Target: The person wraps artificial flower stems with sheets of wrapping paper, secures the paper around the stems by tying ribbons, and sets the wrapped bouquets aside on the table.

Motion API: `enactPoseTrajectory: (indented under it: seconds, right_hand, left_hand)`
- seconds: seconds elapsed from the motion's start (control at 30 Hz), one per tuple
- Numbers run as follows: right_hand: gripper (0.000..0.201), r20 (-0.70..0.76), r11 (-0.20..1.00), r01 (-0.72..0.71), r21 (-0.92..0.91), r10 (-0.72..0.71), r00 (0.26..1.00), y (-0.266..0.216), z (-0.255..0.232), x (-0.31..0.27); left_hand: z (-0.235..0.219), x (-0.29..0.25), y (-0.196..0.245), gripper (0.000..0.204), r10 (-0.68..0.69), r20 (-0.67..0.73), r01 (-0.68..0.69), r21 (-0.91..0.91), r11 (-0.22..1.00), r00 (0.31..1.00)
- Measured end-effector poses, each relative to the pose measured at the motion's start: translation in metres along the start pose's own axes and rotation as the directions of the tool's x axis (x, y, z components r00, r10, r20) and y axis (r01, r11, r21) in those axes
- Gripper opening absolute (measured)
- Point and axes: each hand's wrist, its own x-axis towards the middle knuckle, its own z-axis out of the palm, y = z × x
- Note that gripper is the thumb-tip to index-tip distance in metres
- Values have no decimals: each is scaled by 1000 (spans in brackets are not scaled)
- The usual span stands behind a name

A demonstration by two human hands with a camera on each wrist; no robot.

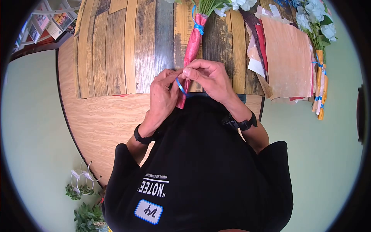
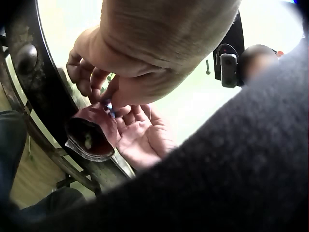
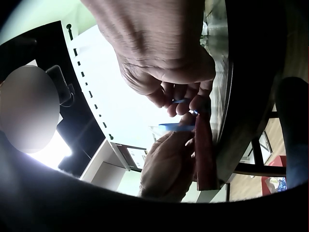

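Note:
A flower bouquet lies across the near edge of the table, its stems point(image 1: 206, 5) rolled in a narrow red paper wrap point(image 1: 193, 44). Higher up, a blue ribbon bow point(image 1: 199, 28) circles the wrap. Around the lower part, my left hand point(image 1: 164, 92) and right hand point(image 1: 210, 79) meet, fingertips close together, pinching a second blue ribbon point(image 1: 181, 87). One loop of it hangs below the fingers, and it shows as a blue strip point(image 3: 176, 127) in the right wrist view. The wrap's open bottom end point(image 2: 81, 118) faces the left wrist camera, a stem end visible inside.
Right of the bouquet, stacked sheets of wrapping paper point(image 1: 288, 58) overhang the table edge. Beyond them lie finished-looking bouquets in orange paper point(image 1: 320, 85) with blue ribbons. The wooden table point(image 1: 116, 50) stretches left; potted greenery point(image 1: 87, 218) stands at lower left.

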Motion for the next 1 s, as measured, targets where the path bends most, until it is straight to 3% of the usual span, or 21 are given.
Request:
enactPoseTrajectory:
  seconds: [0.03, 0.13, 0.27, 0.33, 0.43, 0.63, 0.77, 0.87, 0.93, 1.0]
  right_hand:
    - [21, 10, 1000, -9, -9, 9, 1000, -2, 2, 1]
    - [21, 32, 992, -74, -101, 78, 996, -17, 4, 1]
    - [22, 8, 978, -40, -205, 42, 999, -21, 0, -5]
    - [23, -41, 974, -34, -223, 26, 999, -14, -5, -9]
    - [23, -73, 968, -21, -250, 3, 997, -3, -15, -15]
    - [23, 13, 942, 171, -290, -175, 985, 2, -12, -22]
    - [24, 67, 915, 144, -376, -128, 989, 0, -9, -24]
    - [24, 1, 900, 202, -387, -219, 976, 1, -3, -23]
    - [23, 13, 865, 184, -466, -201, 980, -1, -3, -22]
    - [23, -10, 866, 191, -462, -220, 975, 3, -3, -23]
  left_hand:
    - [-2, 0, 1, 20, -77, 37, 80, -108, 991, 996]
    - [0, -4, 8, 18, -105, 41, 111, -164, 980, 994]
    - [4, -1, 7, 18, -51, 68, 63, -188, 980, 996]
    - [-1, 3, 14, 20, -99, 118, 124, -229, 965, 988]
    - [-12, 6, 8, 23, -49, 193, 104, -286, 953, 980]
    - [-34, 17, 20, 24, 21, 276, 42, -219, 975, 961]
    - [-34, 24, 27, 24, 29, 252, 20, -191, 981, 967]
    - [-31, 31, 35, 22, 76, 251, -19, -223, 975, 965]
    - [-28, 38, 41, 20, 107, 360, -29, -215, 976, 927]
    - [-27, 45, 47, 20, 95, 383, -22, -189, 982, 919]
